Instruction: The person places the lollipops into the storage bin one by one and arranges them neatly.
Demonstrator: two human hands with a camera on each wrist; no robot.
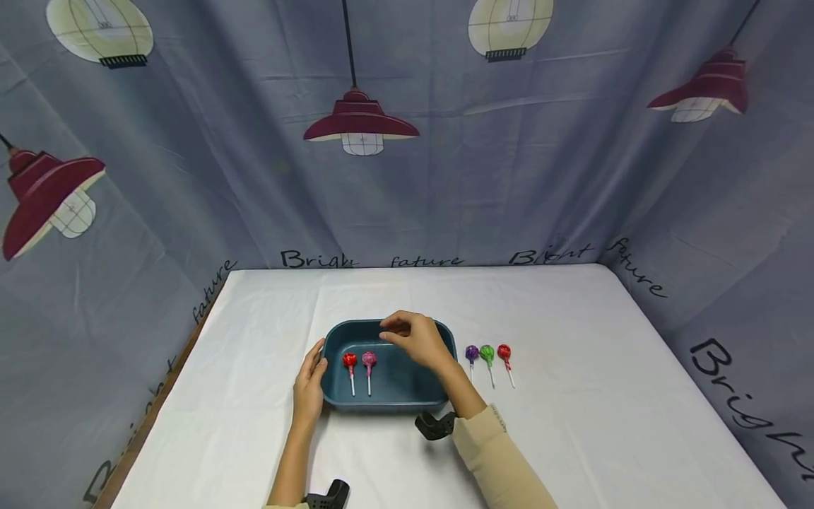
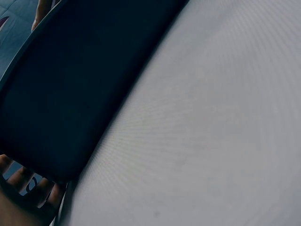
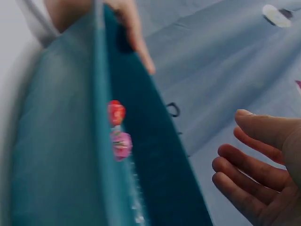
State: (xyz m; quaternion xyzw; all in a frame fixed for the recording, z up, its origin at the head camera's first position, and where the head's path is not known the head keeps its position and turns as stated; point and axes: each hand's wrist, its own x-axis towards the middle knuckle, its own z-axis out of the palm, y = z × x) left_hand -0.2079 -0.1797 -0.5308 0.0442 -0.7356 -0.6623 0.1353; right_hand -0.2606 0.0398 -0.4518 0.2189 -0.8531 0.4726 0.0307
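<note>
A dark teal tray (image 1: 402, 408) holds a red lollipop (image 1: 350, 360) and a pink lollipop (image 1: 369, 359), side by side in its left half with sticks toward me. My left hand (image 1: 309, 389) rests against the tray's left end, fingers along the outer wall. Above the tray's right half is my right hand (image 1: 416, 339). The right wrist view shows its fingers (image 3: 247, 172) loosely bent and apart, with nothing between them. Right of the tray, a purple lollipop (image 1: 472, 353), a green lollipop (image 1: 487, 354) and another red lollipop (image 1: 504, 352) lie in a row.
A white cloth (image 1: 572, 424) covers the table. Behind and at the sides hangs a grey-blue curtain (image 1: 509, 191) printed with lamps and lettering. Each wrist carries a black strap mount (image 1: 435, 425).
</note>
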